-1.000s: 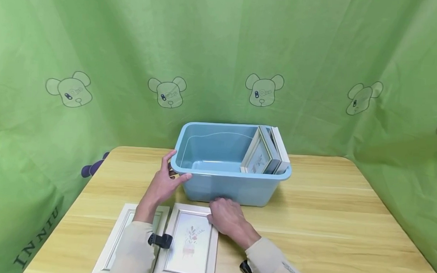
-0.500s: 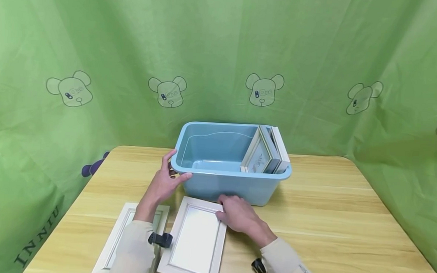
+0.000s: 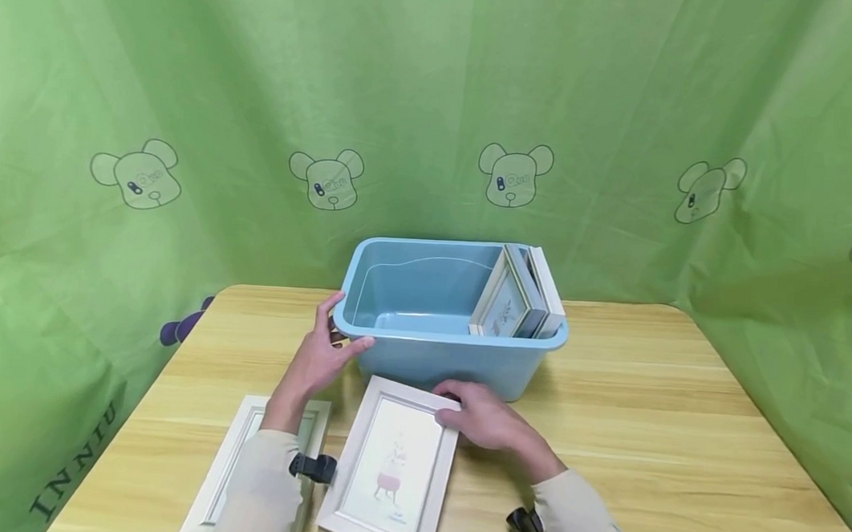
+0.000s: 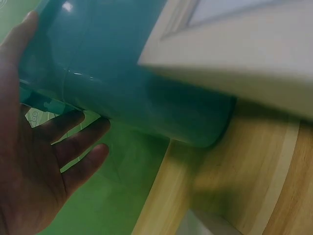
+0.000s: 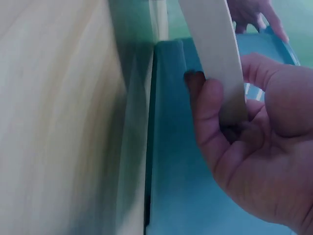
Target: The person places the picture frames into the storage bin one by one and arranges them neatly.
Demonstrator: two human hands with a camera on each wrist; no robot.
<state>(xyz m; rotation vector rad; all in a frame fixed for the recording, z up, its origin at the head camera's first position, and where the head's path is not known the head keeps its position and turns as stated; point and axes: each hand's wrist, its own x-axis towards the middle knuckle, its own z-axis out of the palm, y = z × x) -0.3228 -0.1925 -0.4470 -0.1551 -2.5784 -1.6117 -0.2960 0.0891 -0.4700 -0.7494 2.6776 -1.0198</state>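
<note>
My right hand (image 3: 483, 418) holds a white picture frame (image 3: 358, 463) by its far right corner. The thumb lies on the face and curled fingers go behind its thick edge, as the right wrist view shows. The frame tilts up off the table, its print of a reddish pot facing up. My left hand (image 3: 317, 361) holds the near left corner of a blue plastic bin (image 3: 450, 364), thumb on the front rim and index finger on the side rim. In the left wrist view its other fingers (image 4: 80, 142) are fairly straight, their tips touching the bin.
Several frames (image 3: 514, 299) lean together inside the bin's right end. Another white frame (image 3: 231, 457) lies on the wooden table (image 3: 649, 422), partly hidden under my left forearm. A green curtain (image 3: 420, 97) hangs behind and around the table.
My right hand has lifted the picture frame, tilting and turning it, and moved it right and slightly toward the bin. The left hand and bin have stayed put.
</note>
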